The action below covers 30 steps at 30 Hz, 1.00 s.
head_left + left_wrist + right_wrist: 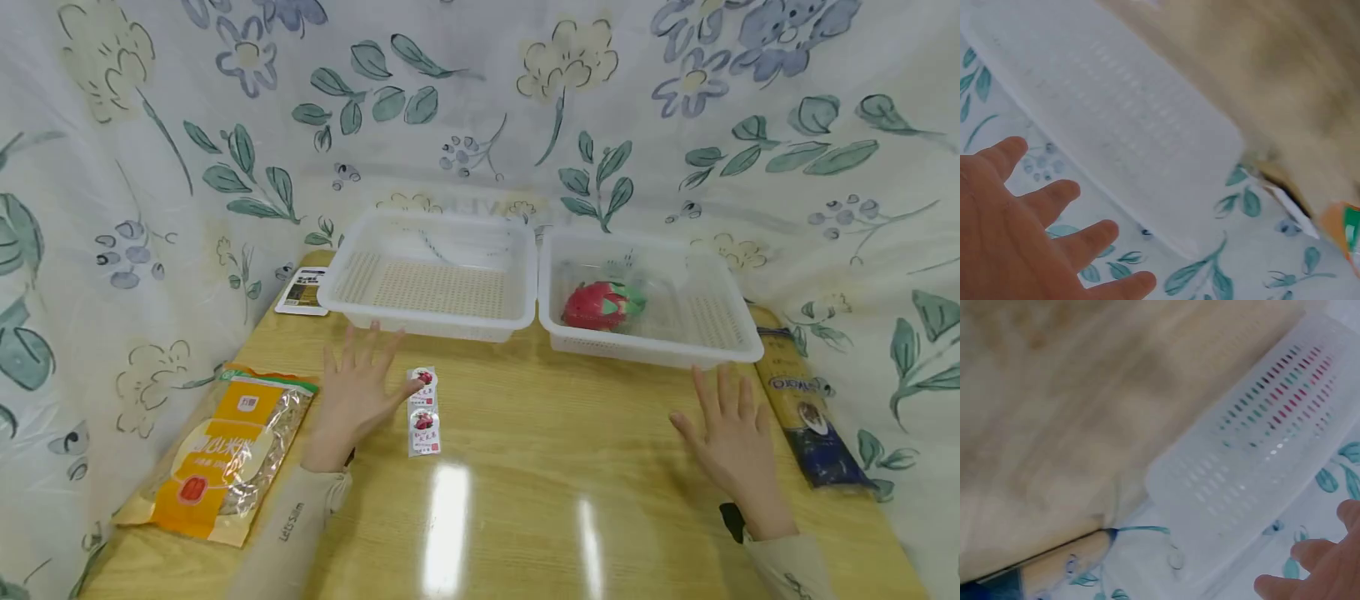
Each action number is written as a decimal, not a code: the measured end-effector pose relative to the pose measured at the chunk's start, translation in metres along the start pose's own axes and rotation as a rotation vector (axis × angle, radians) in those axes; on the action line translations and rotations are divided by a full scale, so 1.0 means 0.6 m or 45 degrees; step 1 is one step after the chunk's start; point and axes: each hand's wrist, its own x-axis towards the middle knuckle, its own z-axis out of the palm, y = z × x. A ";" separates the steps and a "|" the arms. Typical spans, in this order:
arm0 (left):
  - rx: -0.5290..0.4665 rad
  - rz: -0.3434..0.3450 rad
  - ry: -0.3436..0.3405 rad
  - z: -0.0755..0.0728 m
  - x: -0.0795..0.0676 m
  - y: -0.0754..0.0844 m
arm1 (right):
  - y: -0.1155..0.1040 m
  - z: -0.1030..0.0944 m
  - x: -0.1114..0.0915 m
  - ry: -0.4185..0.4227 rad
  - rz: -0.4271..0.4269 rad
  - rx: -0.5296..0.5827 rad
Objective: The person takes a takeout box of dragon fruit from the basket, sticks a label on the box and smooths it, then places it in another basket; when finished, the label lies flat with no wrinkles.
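"Where are your hands?"

"Well apart. My left hand [352, 400] is left of center, my right hand [735, 437] toward the lower right, both with fingers straight and spread."

"What's near the left?"

"My thumb is at the upper end of a sticker strip [423, 427], which lies left of center on the table [525, 425]. I can't tell whether I'm touching it. My fingertips point at the front of the left basket [427, 323], and an orange bag [208, 467] lies at the lower left of the frame."

"And the right?"

"My fingertips are near the front corner of the right basket [645, 343]. A yellow and blue packet [813, 417] lies at the right of the frame."

"What's in that basket?"

"A red and green dragon fruit [592, 307], toward its left side, and a clear plastic box [663, 304]. I can't tell whether the fruit sits inside the box."

"Anything at the upper left?"

"A white card [303, 293], just beside the left basket."
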 end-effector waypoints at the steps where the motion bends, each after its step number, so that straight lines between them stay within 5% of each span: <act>1: -0.018 0.006 -0.004 -0.003 0.006 0.008 | -0.001 -0.004 0.006 0.010 -0.011 -0.005; 7: -0.032 0.098 0.001 -0.025 0.042 0.072 | -0.012 -0.032 0.058 -0.018 -0.028 0.004; 14: -0.158 0.270 -0.073 -0.026 0.067 0.179 | -0.034 -0.068 0.139 -0.111 -0.053 0.127; 23: -0.291 0.428 -0.147 0.014 0.091 0.296 | -0.036 -0.104 0.240 -0.387 -0.004 0.487; 30: -0.369 0.382 -0.239 0.057 0.119 0.323 | -0.006 -0.080 0.289 -0.562 0.129 0.689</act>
